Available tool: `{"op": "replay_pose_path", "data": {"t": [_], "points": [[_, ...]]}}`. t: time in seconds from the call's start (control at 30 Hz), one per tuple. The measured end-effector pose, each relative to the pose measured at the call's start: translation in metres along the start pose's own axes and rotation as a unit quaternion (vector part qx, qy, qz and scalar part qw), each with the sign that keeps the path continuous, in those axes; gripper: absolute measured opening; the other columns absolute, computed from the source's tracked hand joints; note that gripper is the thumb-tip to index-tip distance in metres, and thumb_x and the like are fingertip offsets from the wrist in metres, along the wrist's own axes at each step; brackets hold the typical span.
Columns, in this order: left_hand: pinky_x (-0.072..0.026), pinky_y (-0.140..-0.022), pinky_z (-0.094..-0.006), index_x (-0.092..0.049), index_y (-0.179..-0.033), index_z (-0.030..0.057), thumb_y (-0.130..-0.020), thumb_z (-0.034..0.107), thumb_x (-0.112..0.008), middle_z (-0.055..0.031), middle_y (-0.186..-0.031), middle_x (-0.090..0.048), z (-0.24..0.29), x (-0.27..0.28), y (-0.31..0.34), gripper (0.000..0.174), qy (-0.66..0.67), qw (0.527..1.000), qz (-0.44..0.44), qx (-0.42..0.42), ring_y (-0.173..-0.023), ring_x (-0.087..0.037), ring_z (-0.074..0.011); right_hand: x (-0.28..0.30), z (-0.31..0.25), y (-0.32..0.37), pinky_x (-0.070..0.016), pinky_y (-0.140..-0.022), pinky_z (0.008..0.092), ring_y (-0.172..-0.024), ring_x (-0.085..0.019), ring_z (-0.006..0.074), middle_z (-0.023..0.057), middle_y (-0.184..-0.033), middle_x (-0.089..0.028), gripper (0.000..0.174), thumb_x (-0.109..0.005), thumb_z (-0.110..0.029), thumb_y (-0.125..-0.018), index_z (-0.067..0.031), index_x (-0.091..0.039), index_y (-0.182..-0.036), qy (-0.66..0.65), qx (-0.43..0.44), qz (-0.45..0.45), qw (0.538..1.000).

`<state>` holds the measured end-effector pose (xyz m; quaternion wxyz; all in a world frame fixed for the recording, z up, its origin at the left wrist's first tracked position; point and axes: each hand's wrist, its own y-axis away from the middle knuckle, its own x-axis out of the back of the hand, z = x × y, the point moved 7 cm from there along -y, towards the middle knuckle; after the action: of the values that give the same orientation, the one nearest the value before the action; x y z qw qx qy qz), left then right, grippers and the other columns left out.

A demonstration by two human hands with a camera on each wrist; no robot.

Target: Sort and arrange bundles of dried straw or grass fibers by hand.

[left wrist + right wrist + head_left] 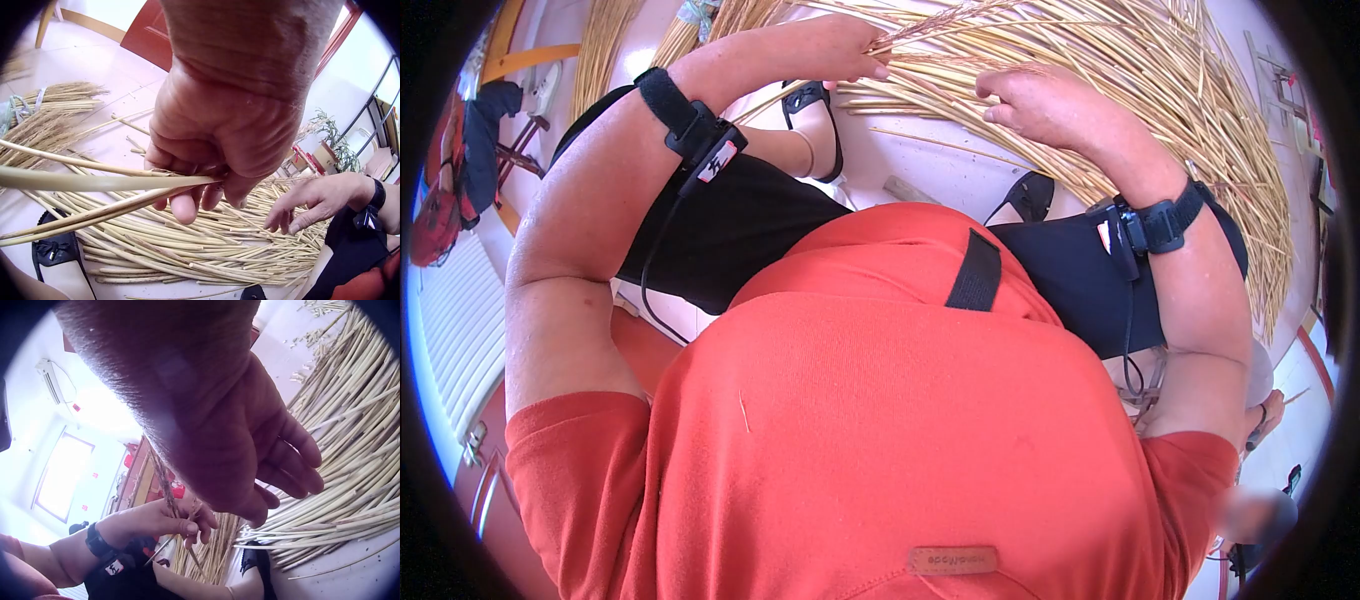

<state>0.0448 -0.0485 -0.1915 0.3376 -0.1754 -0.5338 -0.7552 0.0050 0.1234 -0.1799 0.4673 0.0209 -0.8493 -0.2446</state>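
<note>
In the left wrist view my left hand [212, 137] grips a few pale straw stalks [106, 181], their long ends running out to the left. Their feathery seed heads [920, 28] stick out past the fingers on the far side in the head view. My right hand [1045, 105] hovers a short way to the right, over the near edge of a big spread of loose stalks [1100, 60]. Its fingers [290, 469] are loosely bent with nothing between them in the right wrist view.
Tied straw bundles [56, 100] lie on the floor to the left. My shoes [56, 247] stand close to the stalk pile. One single stalk [945, 143] lies apart on the floor. Another seated person's leg [495, 130] shows at far left.
</note>
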Motion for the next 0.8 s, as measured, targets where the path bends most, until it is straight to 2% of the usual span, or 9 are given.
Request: {"op": "replay_pose_path", "data": {"t": [0.2,0.27,0.4,0.5,0.57,0.6,0.67,0.8], "points": [[-0.0465,-0.052,-0.0316,-0.060,-0.104,0.0052,-0.091,0.027,-0.053,-0.0060,-0.070,-0.059,-0.002,0.000,0.000,0.026,0.034,0.999,0.004,-0.019,-0.053,-0.055,-0.0140,0.005,0.002,-0.002,-0.0472,-0.085,0.0413,-0.097,-0.060,0.0327,0.0183,-0.100,-0.064,0.040,-0.054,-0.029,-0.088,-0.0074,-0.054,-0.121,-0.002,-0.037,0.016,0.999],[-0.0463,-0.051,-0.0317,-0.059,-0.104,0.0048,-0.091,0.027,-0.054,-0.0054,-0.066,-0.058,-0.003,-0.002,-0.001,0.026,0.020,1.000,-0.011,-0.005,-0.052,-0.054,-0.0140,0.007,0.003,-0.005,-0.0471,-0.086,0.0404,-0.098,-0.060,0.0326,0.0186,-0.103,-0.064,0.040,-0.054,-0.031,-0.090,-0.0073,-0.055,-0.121,-0.015,-0.028,0.065,0.997],[-0.0462,-0.050,-0.0318,-0.060,-0.103,0.0049,-0.090,0.027,-0.054,-0.0047,-0.063,-0.056,-0.007,-0.002,-0.001,0.026,0.018,1.000,-0.010,0.016,-0.051,-0.054,-0.0137,0.006,0.006,-0.008,-0.0468,-0.087,0.0393,-0.097,-0.060,0.0333,0.0185,-0.105,-0.063,0.038,-0.053,-0.033,-0.091,-0.0062,-0.058,-0.118,-0.029,-0.021,0.059,0.998],[-0.0462,-0.051,-0.0329,-0.060,-0.102,0.0045,-0.090,0.028,-0.055,-0.0059,-0.060,-0.055,-0.003,0.000,0.002,0.027,0.039,0.999,-0.001,-0.020,-0.051,-0.054,-0.0144,0.009,0.004,-0.008,-0.0464,-0.088,0.0385,-0.098,-0.059,0.0337,0.0186,-0.107,-0.063,0.038,-0.052,-0.034,-0.091,-0.0050,-0.059,-0.114,-0.030,-0.007,0.071,0.997],[-0.0476,-0.060,-0.0402,-0.062,-0.092,0.0010,-0.087,0.023,-0.054,-0.0159,-0.069,-0.063,0.003,0.002,0.004,0.024,0.038,0.997,-0.024,-0.059,-0.063,-0.061,-0.0291,0.011,0.002,-0.009,-0.0462,-0.087,0.0395,-0.098,-0.059,0.0339,0.0186,-0.105,-0.063,0.036,-0.051,-0.034,-0.092,-0.0047,-0.059,-0.112,-0.043,-0.013,0.048,0.998],[-0.0476,-0.060,-0.0402,-0.062,-0.092,0.0010,-0.087,0.023,-0.054,-0.0159,-0.069,-0.063,0.008,0.006,0.007,0.024,0.038,0.997,-0.024,-0.059,-0.063,-0.061,-0.0291,0.011,0.002,-0.009,-0.0462,-0.087,0.0395,-0.098,-0.059,0.0339,0.0186,-0.105,-0.063,0.036,-0.051,-0.034,-0.092,-0.0047,-0.059,-0.112,-0.043,-0.013,0.047,0.998],[-0.0475,-0.063,-0.0397,-0.063,-0.087,0.0005,-0.087,0.025,-0.053,-0.0164,-0.068,-0.062,0.007,0.007,0.011,0.027,0.069,0.996,-0.056,0.017,-0.065,-0.061,-0.0281,0.010,0.005,-0.009,-0.0461,-0.085,0.0408,-0.095,-0.059,0.0344,0.0187,-0.099,-0.063,0.034,-0.050,-0.033,-0.092,-0.0048,-0.060,-0.109,-0.050,-0.014,0.042,0.998],[-0.0477,-0.062,-0.0391,-0.063,-0.086,-0.0007,-0.086,0.026,-0.052,-0.0154,-0.068,-0.062,0.004,0.009,0.014,0.028,0.060,0.997,-0.043,0.000,-0.064,-0.061,-0.0280,0.005,0.008,-0.010,-0.0464,-0.081,0.0421,-0.090,-0.060,0.0348,0.0182,-0.091,-0.064,0.033,-0.049,-0.033,-0.092,-0.0050,-0.060,-0.106,-0.028,0.034,0.074,0.996]]}}
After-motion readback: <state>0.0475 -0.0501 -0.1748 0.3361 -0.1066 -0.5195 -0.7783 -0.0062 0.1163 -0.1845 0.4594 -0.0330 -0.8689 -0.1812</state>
